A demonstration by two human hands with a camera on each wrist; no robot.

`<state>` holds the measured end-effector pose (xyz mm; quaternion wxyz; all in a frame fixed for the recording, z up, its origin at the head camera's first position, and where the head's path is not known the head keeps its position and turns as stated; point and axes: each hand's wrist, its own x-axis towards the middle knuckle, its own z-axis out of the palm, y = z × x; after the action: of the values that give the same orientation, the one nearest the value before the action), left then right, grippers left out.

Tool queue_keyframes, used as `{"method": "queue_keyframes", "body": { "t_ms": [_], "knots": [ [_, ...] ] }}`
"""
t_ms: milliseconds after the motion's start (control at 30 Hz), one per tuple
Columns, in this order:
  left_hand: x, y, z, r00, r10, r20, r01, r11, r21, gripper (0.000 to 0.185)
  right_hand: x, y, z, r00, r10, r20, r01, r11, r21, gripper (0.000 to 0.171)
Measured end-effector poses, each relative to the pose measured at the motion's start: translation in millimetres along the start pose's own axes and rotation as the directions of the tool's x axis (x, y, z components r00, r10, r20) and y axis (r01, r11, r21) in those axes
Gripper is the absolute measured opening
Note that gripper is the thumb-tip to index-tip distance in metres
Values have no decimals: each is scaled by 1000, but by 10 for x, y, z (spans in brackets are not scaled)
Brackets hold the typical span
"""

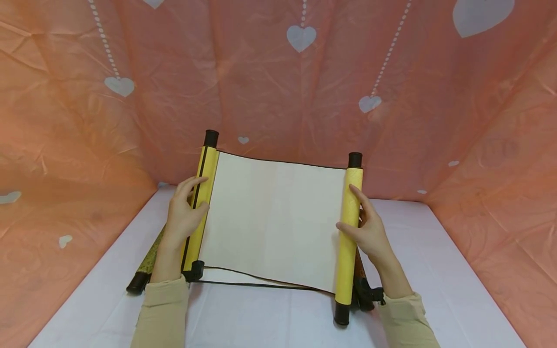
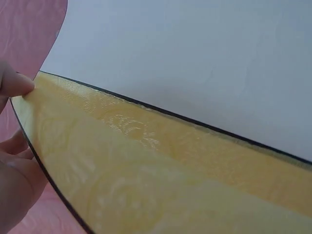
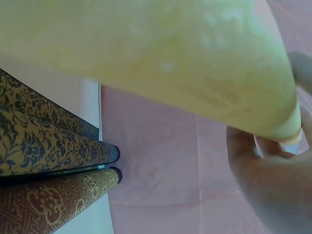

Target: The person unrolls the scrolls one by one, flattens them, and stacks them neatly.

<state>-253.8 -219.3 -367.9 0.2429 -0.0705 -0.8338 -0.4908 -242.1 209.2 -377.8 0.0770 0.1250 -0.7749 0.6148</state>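
Observation:
A hanging scroll (image 1: 276, 217) is spread partly open above the table, its blank white sheet between two yellow rolls with black end knobs. My left hand (image 1: 183, 212) grips the left roll (image 1: 204, 193) around its middle; the left wrist view has the thumb and fingers at the edge of its yellow backing (image 2: 122, 161). On the other side, my right hand (image 1: 367, 232) holds the right roll (image 1: 346, 256), thumb and index finger on its front. The remaining right fingers are partly hidden behind that roll. The right roll tilts slightly, its lower knob nearest me.
Beneath the left forearm lies a rolled green scroll (image 1: 150, 258). Rolled patterned scrolls, one blue and gold (image 3: 53, 141) and one reddish brown (image 3: 53, 200), lie under the right side. A white cloth covers the table (image 1: 243, 319). Pink sheeting with hearts (image 1: 261, 87) encloses the back and sides.

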Motion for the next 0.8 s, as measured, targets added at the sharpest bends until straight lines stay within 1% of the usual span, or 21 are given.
{"method": "queue_keyframes", "body": {
  "t_ms": [100, 200, 400, 567, 700, 800],
  "knots": [
    [6, -8, -2, 1000, 10, -12, -10, 1000, 7, 58, 1, 0, -4, 1000, -16, -12, 16, 1000, -19, 95],
    [5, -11, -5, 1000, 4, -17, -4, 1000, 5, 58, 0, -3, -14, 1000, -27, -13, 27, 999, -31, 94],
    [-12, -13, -12, 999, -16, -31, 16, 1000, -13, 59, 0, 5, -52, 999, -42, -4, 42, 999, -14, 92],
    [-8, -28, -18, 996, -50, -68, 48, 999, -26, 59, -12, -25, -73, 1000, -28, 5, 28, 1000, 4, 87],
    [5, -44, -21, 994, -50, -97, 48, 999, -17, 60, -14, -41, -69, 1000, -8, 13, 8, 1000, 11, 88],
    [2, -43, -26, 995, -41, -93, 40, 999, -14, 59, -14, -37, -63, 1000, 14, 11, -14, 1000, 7, 90]
  ]
}}
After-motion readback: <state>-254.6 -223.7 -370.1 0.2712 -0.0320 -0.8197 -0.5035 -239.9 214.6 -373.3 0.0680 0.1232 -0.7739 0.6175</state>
